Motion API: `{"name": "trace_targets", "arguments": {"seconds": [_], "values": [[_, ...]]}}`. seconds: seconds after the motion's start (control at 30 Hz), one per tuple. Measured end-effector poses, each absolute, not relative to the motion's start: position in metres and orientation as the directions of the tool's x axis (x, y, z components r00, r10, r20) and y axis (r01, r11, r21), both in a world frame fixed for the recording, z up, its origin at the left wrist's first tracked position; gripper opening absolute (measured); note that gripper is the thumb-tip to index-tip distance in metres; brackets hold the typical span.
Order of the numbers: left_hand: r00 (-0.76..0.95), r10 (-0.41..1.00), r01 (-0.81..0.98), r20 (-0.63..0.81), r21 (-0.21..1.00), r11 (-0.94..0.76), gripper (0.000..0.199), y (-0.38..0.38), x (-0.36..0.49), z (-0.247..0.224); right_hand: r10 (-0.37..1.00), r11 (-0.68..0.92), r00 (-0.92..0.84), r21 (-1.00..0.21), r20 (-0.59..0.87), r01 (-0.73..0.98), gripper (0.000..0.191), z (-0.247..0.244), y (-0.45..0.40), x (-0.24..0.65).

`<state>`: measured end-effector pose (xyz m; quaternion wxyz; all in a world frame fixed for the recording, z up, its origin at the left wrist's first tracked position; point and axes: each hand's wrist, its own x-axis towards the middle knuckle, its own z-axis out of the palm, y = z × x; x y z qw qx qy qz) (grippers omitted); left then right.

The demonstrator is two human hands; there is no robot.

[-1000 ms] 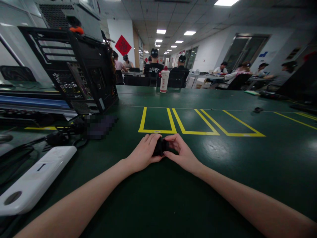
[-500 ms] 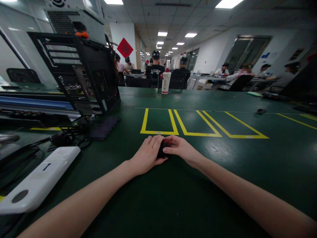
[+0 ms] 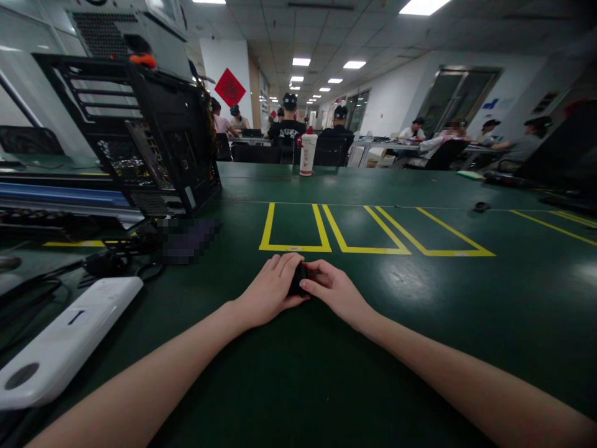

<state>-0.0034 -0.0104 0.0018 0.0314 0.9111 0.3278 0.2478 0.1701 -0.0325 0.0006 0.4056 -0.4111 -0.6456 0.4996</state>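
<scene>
A small black object (image 3: 297, 283) sits low over the green tabletop (image 3: 298, 373), mostly hidden between my hands, and its kind cannot be made out. My left hand (image 3: 270, 287) wraps round it from the left, fingers over the far side and thumb along the near side. From the right, my right hand (image 3: 336, 289) pinches its edge with thumb and fingertips. Just beyond my fingers lie the yellow tape outlines (image 3: 293, 249) on the table.
At left stand an open black computer case (image 3: 172, 143), tangled black cables (image 3: 102, 261) and a long white device (image 3: 69, 339). A white and red cup (image 3: 306, 155) stands at the far edge. A small dark ring-shaped item (image 3: 480, 206) lies far right. Several people sit beyond.
The view has shifted slightly, so the scene sits a little further left. My right thumb and fingers remain at the black object's edge, and a bit more of the object shows.
</scene>
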Motion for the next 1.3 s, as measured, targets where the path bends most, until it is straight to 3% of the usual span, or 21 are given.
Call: {"name": "trace_targets", "arguments": {"seconds": [0.33, 0.57, 0.77, 0.9, 1.07, 1.3], "values": [[0.669, 0.597, 0.569, 0.443, 0.211, -0.795, 0.060, -0.011, -0.003, 0.002, 0.921, 0.251, -0.335, -0.960, 0.198, 0.124, 0.013, -0.004, -0.028, 0.168], [0.670, 0.592, 0.559, 0.448, 0.221, -0.799, 0.060, -0.009, -0.004, 0.000, 0.902, 0.352, -0.343, -0.908, 0.263, 0.227, 0.020, 0.002, -0.036, 0.169], [0.658, 0.604, 0.566, 0.450, 0.234, -0.791, 0.059, -0.009, -0.003, 0.000, 0.912, 0.319, -0.320, -0.934, 0.257, 0.160, 0.009, -0.003, -0.031, 0.167], [0.663, 0.603, 0.564, 0.443, 0.235, -0.792, 0.059, -0.010, -0.003, 0.001, 0.923, 0.281, -0.312, -0.948, 0.225, 0.147, 0.015, -0.005, -0.027, 0.167], [0.668, 0.604, 0.562, 0.435, 0.238, -0.792, 0.058, -0.010, -0.004, 0.002, 0.928, 0.252, -0.335, -0.939, 0.166, 0.234, 0.021, -0.006, -0.025, 0.169], [0.664, 0.596, 0.550, 0.451, 0.245, -0.799, 0.058, -0.008, -0.004, 0.000, 0.900, 0.377, -0.354, -0.862, 0.254, 0.339, 0.019, -0.002, -0.035, 0.168]]}}
